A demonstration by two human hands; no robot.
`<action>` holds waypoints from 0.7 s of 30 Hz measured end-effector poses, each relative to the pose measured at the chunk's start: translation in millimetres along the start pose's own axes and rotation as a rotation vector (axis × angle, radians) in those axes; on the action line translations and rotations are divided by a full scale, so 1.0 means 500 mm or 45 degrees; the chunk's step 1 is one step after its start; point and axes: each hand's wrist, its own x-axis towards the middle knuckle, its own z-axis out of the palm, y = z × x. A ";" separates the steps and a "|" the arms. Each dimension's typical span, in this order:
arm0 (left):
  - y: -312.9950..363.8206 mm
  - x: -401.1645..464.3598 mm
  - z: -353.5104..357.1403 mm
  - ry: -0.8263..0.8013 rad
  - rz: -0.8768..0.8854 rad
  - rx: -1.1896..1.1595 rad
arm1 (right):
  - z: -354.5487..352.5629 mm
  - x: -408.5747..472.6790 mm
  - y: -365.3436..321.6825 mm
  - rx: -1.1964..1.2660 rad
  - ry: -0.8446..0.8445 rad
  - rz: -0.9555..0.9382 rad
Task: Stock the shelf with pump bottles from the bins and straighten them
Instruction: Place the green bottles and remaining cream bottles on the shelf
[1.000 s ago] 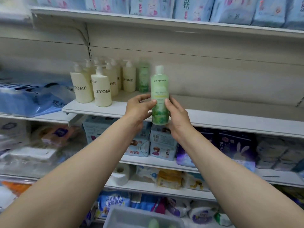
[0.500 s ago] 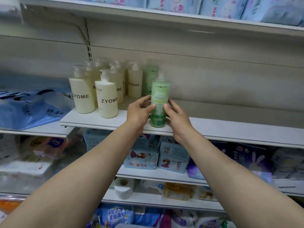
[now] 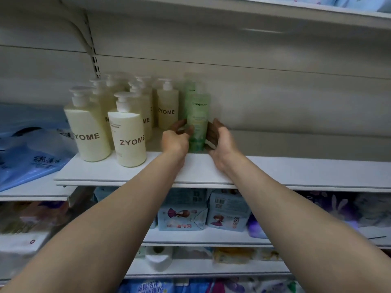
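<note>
Green bottle (image 3: 197,121) stands upright on the white shelf (image 3: 296,170), base on the board, set back from the front edge. Label reads partly "SHIR..."; rest blurred.

Left hand (image 3: 174,139): fingers curled against the green bottle's left side, fingertips touching it low on the body. Looks like a light hold.

Right hand (image 3: 220,142): cupped at the green bottle's right side, fingers half curled, palm turned inward. Whether the fingers actually touch the bottle cannot be told; a thin dark gap may show.

Directly behind the green bottle, a second green bottle (image 3: 189,85), blurred, near the back panel.

Left of the green bottle: a cluster of cream ZYOME pump bottles (image 3: 130,138), all upright, several rows deep. Nearest one (image 3: 167,108) stands just beside the green bottle's left, behind the left hand.

Far left of the green bottle, on a lower neighbouring shelf: blue plastic packs (image 3: 27,159).

Below the green bottle's shelf: light blue boxed goods (image 3: 182,214) with a cartoon figure.
</note>
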 end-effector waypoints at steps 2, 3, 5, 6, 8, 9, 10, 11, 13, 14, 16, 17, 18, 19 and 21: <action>-0.003 0.013 0.006 0.027 -0.017 -0.025 | 0.004 0.016 0.005 0.033 0.012 0.006; -0.004 0.018 0.008 0.037 -0.025 -0.027 | 0.005 0.024 0.007 0.046 0.016 0.006; -0.008 0.028 0.012 0.047 -0.023 -0.011 | 0.006 0.037 0.010 0.064 0.031 0.005; -0.010 0.034 0.014 0.048 -0.012 0.006 | 0.006 0.042 0.011 0.063 0.034 0.004; -0.013 0.044 0.017 0.049 0.011 0.059 | 0.009 0.050 0.014 0.048 0.026 -0.001; -0.013 0.049 0.018 0.050 0.020 0.093 | 0.011 0.054 0.016 0.037 0.023 -0.006; -0.013 0.054 0.019 0.053 0.029 0.128 | 0.012 0.058 0.017 0.018 0.021 -0.012; -0.014 0.059 0.020 0.058 0.040 0.161 | 0.013 0.062 0.019 0.002 0.023 -0.018; -0.014 0.068 0.022 0.071 0.057 0.199 | 0.015 0.066 0.021 -0.021 0.025 -0.029; -0.014 0.071 0.023 0.078 0.064 0.207 | 0.016 0.066 0.022 -0.041 0.020 -0.035; -0.016 0.077 0.025 0.079 0.076 0.242 | 0.018 0.067 0.022 -0.083 0.013 -0.042; -0.016 0.078 0.025 0.077 0.078 0.256 | 0.018 0.066 0.021 -0.105 0.015 -0.040; -0.016 0.078 0.025 0.077 0.074 0.259 | 0.020 0.066 0.019 -0.122 0.014 -0.037; -0.015 0.078 0.025 0.077 0.066 0.255 | 0.021 0.064 0.017 -0.132 0.014 -0.033; -0.012 0.073 0.025 0.065 0.044 0.243 | 0.022 0.056 0.012 -0.141 0.004 -0.023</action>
